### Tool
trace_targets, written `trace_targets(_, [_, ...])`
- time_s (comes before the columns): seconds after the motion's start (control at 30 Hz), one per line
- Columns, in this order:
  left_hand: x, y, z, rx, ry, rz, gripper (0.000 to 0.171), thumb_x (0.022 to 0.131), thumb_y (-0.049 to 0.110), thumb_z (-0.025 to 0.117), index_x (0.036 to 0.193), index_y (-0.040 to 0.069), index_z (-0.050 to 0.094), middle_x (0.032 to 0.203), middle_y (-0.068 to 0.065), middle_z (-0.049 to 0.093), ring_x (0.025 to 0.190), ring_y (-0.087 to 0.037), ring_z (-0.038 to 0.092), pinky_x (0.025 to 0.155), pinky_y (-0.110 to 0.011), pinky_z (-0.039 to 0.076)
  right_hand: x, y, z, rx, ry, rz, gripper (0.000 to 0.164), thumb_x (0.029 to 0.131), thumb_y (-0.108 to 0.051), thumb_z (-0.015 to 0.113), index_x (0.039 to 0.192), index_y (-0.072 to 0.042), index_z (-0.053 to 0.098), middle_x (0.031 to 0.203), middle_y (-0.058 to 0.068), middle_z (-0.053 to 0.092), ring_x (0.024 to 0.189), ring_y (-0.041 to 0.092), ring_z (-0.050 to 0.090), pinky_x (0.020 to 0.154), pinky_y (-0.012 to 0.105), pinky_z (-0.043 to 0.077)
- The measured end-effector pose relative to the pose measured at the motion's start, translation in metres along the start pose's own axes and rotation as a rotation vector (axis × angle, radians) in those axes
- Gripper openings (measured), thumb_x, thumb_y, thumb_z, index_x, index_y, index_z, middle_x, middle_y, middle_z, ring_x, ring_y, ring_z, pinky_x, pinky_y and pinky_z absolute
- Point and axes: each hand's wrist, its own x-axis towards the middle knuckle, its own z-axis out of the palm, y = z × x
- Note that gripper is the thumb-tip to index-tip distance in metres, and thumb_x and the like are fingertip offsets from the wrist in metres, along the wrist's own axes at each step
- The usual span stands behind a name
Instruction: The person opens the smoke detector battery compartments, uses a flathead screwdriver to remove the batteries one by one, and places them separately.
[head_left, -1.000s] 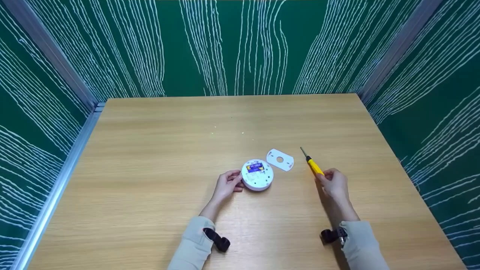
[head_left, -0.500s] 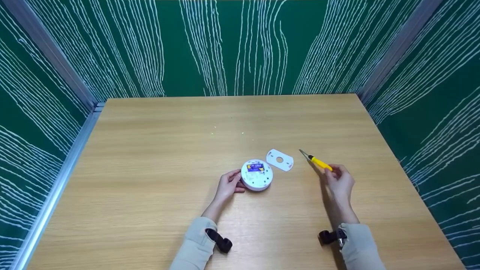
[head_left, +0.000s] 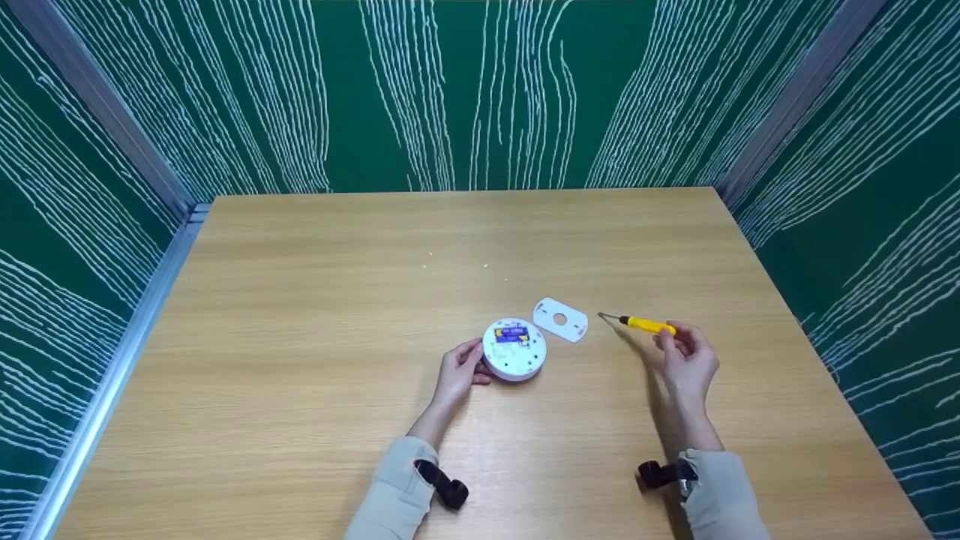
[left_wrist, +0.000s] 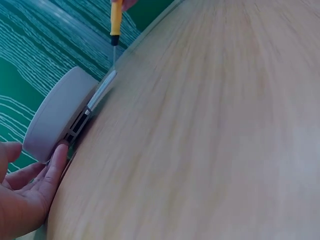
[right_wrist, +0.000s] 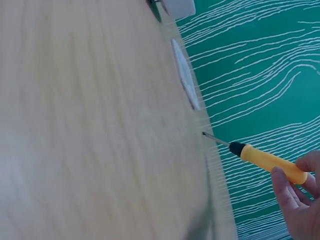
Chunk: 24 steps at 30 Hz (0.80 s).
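My left hand (head_left: 459,373) holds the left edge of a round white device (head_left: 514,362), thumb at its side and fingers low at its rim. Batteries with a purple and yellow label (head_left: 511,334) show in its upward face. In the left wrist view the device (left_wrist: 60,112) is seen edge-on, tilted over the wooden surface. My right hand (head_left: 688,361) pinches the yellow handle end of a screwdriver (head_left: 649,325) between thumb and fingers. Its thin metal shaft points left, and the right wrist view shows the screwdriver (right_wrist: 265,161) with its tip raised near the table.
A white oblong plate (head_left: 571,324) with a round centre hole lies just right of the device. Small light crumbs (head_left: 485,265) dot the wooden table (head_left: 337,300) farther back. Green walls (head_left: 487,97) with white wavy lines enclose the back and sides.
The screwdriver has swung from steeply slanted to nearly level, its tip now lower and its handle raised. My right hand has shifted slightly right and away from me. The left hand and device have barely moved.
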Motion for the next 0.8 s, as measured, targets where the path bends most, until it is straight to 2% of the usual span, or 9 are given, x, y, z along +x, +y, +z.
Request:
trace_targets(0.17, [-0.006,0.01,0.001,0.015,0.003,0.009,0.038,0.092,0.008,0.046,0.121,-0.016,0.041,0.103,-0.026,0.057,0.063,-0.019,0.056,0.059,-0.039,0.056,-0.01,-0.021,0.001,0.016,-0.017,0.01,0.021,0.082,0.004,0.058,0.101,0.012,0.057,0.085,0.012,0.057,0.065,0.009,0.059,0.063,0.013,0.052])
trace_targets(0.3, [-0.012,0.018,0.004,0.044,0.007,0.015,0.038,0.091,0.006,0.047,0.121,-0.016,0.041,0.101,-0.024,0.057,0.065,-0.02,0.057,0.06,-0.039,0.056,-0.014,-0.028,0.001,0.015,-0.05,-0.053,0.02,0.082,0.004,0.058,0.1,0.013,0.057,0.082,0.01,0.058,0.064,0.009,0.059,0.062,0.013,0.052])
trace_targets(0.53, [-0.015,0.021,0.006,0.053,0.019,-0.009,0.04,0.089,0.007,0.052,0.122,-0.013,0.043,0.092,-0.016,0.059,0.066,-0.017,0.057,0.063,-0.037,0.056,-0.017,-0.036,0.001,0.005,-0.123,-0.149,0.019,0.081,0.005,0.059,0.098,0.013,0.058,0.082,0.009,0.06,0.065,0.009,0.06,0.062,0.016,0.053])
trace_targets(0.57, [-0.015,0.022,0.006,0.063,0.023,-0.012,0.04,0.088,0.006,0.052,0.122,-0.013,0.043,0.093,-0.015,0.059,0.067,-0.016,0.057,0.064,-0.038,0.055,-0.015,-0.032,0.001,0.011,-0.138,-0.167,0.02,0.081,0.003,0.06,0.098,0.013,0.058,0.083,0.009,0.06,0.066,0.01,0.06,0.062,0.016,0.053])
trace_targets(0.6, [-0.016,0.022,0.007,0.067,0.024,-0.011,0.04,0.088,0.006,0.053,0.122,-0.013,0.043,0.092,-0.015,0.059,0.067,-0.015,0.057,0.064,-0.038,0.055,-0.016,-0.031,0.0,0.064,-0.174,-0.177,0.019,0.081,0.003,0.059,0.098,0.012,0.059,0.084,0.011,0.06,0.067,0.012,0.061,0.063,0.017,0.053])
trace_targets(0.7, [-0.017,0.023,0.007,0.072,0.026,-0.002,0.042,0.086,0.004,0.055,0.122,-0.013,0.043,0.093,-0.015,0.058,0.069,-0.013,0.058,0.065,-0.039,0.055,0.01,0.019,0.0,0.189,-0.227,-0.226,0.019,0.08,0.0,0.063,0.097,0.007,0.062,0.084,0.014,0.06,0.067,0.016,0.062,0.06,0.018,0.054])
trace_targets(0.8, [-0.018,0.023,0.008,0.075,0.03,0.003,0.043,0.085,0.003,0.057,0.122,-0.014,0.042,0.093,-0.016,0.058,0.07,-0.013,0.058,0.065,-0.041,0.055,0.034,0.067,0.001,0.264,-0.265,-0.267,0.021,0.079,-0.002,0.065,0.099,0.002,0.063,0.086,0.016,0.061,0.068,0.021,0.062,0.059,0.022,0.054])
